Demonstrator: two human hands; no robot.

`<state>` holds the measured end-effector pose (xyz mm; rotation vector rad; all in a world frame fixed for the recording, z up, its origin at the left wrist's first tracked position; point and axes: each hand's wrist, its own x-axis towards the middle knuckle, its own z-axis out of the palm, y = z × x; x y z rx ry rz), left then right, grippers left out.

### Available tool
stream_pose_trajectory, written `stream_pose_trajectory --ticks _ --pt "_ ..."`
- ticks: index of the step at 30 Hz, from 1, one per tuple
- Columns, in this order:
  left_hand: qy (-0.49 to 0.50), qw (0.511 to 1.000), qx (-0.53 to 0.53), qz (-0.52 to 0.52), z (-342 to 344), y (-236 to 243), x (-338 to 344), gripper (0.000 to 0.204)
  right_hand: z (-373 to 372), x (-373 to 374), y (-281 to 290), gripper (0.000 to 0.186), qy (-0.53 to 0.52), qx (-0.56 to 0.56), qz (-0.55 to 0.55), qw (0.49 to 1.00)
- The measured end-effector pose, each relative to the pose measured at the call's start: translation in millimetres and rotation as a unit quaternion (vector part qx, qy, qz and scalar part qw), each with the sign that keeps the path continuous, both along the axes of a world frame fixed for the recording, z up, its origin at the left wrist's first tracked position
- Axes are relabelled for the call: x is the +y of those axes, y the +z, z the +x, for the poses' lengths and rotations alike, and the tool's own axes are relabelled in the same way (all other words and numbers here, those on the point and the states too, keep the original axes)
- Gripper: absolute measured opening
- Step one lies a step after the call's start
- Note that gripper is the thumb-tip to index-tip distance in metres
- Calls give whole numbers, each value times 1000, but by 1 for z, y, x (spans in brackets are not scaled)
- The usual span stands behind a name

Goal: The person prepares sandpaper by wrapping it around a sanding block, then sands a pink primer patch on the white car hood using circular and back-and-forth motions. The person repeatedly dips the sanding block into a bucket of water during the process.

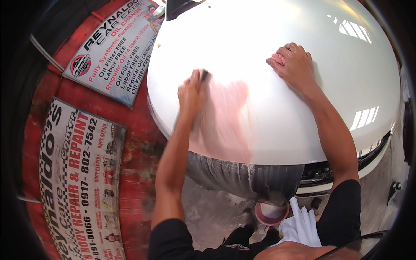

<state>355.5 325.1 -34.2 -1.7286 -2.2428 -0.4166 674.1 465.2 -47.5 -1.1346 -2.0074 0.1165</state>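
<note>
A white car hood (277, 130) fills the middle of the view. My left hand (190, 93) is closed on a small dark pad (205, 76) pressed against the hood's left part. Beside and below it, a wet pinkish smear (227, 115) runs down toward the front edge. Farther right and slightly higher, my right hand (298, 65) rests on the hood, its fingers bunched around a crumpled pink cloth or sponge (278, 58). The left hand is slightly blurred, and the pad's underside is hidden.
Below the hood's front edge is a dark, streaked panel (242, 175), with the black grille (320, 172) to its right. A reddish bucket (272, 212) stands on the floor near a white cloth (300, 225). Printed signs (82, 182) hang on a red wall (138, 173) at left.
</note>
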Motion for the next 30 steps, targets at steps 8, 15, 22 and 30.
stream_pose_trajectory --ticks 8,15,22,30 --pt "21 1000 4 -14 -15 5 14 58 -7 -5 1 37 -1 7 -8 1000" --pt "-151 988 -17 18 68 -85 -116 65 24 5 -6 35 -33 -7 4 999" --pt "-18 997 -79 2 35 16 8 51 -3 -7 -2 35 -3 15 9 1000" --pt "-135 988 80 -3 18 -28 -44 50 9 -3 -5 39 -22 -5 7 1000"
